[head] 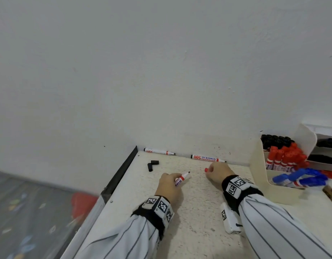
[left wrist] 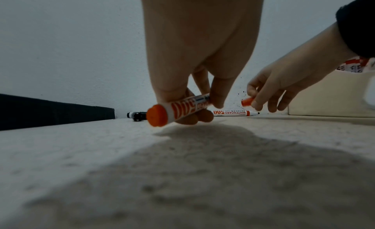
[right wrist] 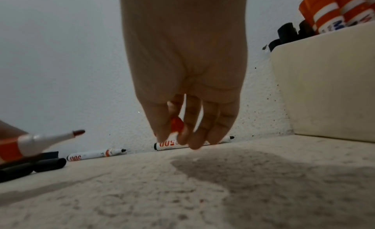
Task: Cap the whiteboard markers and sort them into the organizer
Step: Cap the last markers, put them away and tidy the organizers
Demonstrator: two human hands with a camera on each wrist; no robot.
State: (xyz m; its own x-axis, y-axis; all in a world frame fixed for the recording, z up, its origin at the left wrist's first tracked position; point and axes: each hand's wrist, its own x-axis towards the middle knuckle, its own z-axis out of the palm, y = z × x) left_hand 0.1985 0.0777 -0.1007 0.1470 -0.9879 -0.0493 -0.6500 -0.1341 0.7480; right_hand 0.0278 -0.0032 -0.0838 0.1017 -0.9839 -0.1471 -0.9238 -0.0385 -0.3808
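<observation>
Standing in the organizer (head: 258,171): black, red and blue markers (head: 284,157).

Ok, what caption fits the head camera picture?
Left hand holds an uncapped red marker; right hand pinches its red cap beside the organizer.

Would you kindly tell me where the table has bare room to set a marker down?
Bare table lies between the two wrists and nearer the front edge, and between the black caps and the left hand. It is crowded along the wall and at the organizer.
</observation>
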